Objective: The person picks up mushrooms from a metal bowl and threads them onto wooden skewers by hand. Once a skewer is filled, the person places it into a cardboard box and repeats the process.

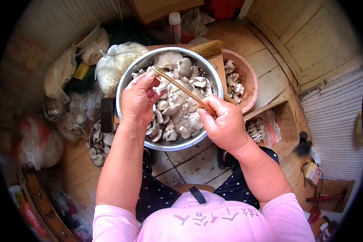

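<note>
Centrally, a wide metal basin (177, 147) sits between the person's knees, heaped with grey-white mushrooms (175, 113) that fill most of it. Above them, the right hand (218, 119) has its thumb and fingers closed round a pair of wooden sticks (185, 91), which slant across the basin to the left hand (141, 92). That hand's thumb and fingers pinch a pale mushroom piece (161, 86) near the sticks' far tips. Just right of the basin, a reddish tub (249, 82) holds smaller mushroom bits (233, 84); nearer the person, an open box (284, 117) contains more grey pieces (257, 130) beside crumpled clear plastic. At upper left, a bulging translucent bag (119, 60) holds something pale, its contents unclear.
</note>
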`<state>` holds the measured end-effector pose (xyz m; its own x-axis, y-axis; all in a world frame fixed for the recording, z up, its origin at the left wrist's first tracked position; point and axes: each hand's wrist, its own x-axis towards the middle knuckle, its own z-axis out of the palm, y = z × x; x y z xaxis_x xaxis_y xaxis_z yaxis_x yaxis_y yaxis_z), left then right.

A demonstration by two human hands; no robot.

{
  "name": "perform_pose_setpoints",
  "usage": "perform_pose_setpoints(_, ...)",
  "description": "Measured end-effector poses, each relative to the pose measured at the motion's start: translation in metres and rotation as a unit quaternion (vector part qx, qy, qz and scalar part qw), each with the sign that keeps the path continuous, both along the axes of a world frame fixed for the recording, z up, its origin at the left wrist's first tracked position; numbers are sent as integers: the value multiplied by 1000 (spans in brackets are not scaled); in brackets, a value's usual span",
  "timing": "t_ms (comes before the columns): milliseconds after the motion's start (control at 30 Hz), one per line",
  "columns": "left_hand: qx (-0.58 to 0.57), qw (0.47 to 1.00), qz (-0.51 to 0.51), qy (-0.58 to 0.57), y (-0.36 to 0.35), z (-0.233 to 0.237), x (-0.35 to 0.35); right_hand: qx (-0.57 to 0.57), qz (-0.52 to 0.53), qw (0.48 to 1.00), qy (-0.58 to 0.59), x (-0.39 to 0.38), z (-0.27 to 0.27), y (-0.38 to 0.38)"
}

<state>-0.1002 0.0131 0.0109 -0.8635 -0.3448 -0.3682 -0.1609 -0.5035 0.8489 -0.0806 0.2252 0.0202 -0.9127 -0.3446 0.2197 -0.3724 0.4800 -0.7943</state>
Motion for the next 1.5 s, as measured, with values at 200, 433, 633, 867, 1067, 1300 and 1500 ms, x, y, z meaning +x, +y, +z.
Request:
perform_pose_setpoints(200,13,1000,-25,3,9,-8,3,-15,-9,1000,7,-1,-4,-2)
perform_pose_setpoints(433,57,997,-23,36,6,-5,4,-17,-13,1000,-18,-3,-2,-2)
perform_pose_setpoints(633,-45,998,-44,-15,-2,2,4,-24,-32,999,-21,-5,3,1)
perform_pose_setpoints(867,-96,995,-40,2,-5,3,4,-6,-33,999,-3,-7,2,2)
perform_pose_setpoints(1067,31,997,-38,57,-10,-2,5,-58,-40,994,-80,-5,6,0)
perform_pose_setpoints(1300,145,980,-78,107,-18,-9,7,-172,-43,969,-169,-8,-3,-1)
perform_pose_setpoints(1500,41,991,-124,-3,-4,5,9,-49,-63,993,-88,-5,6,-3)
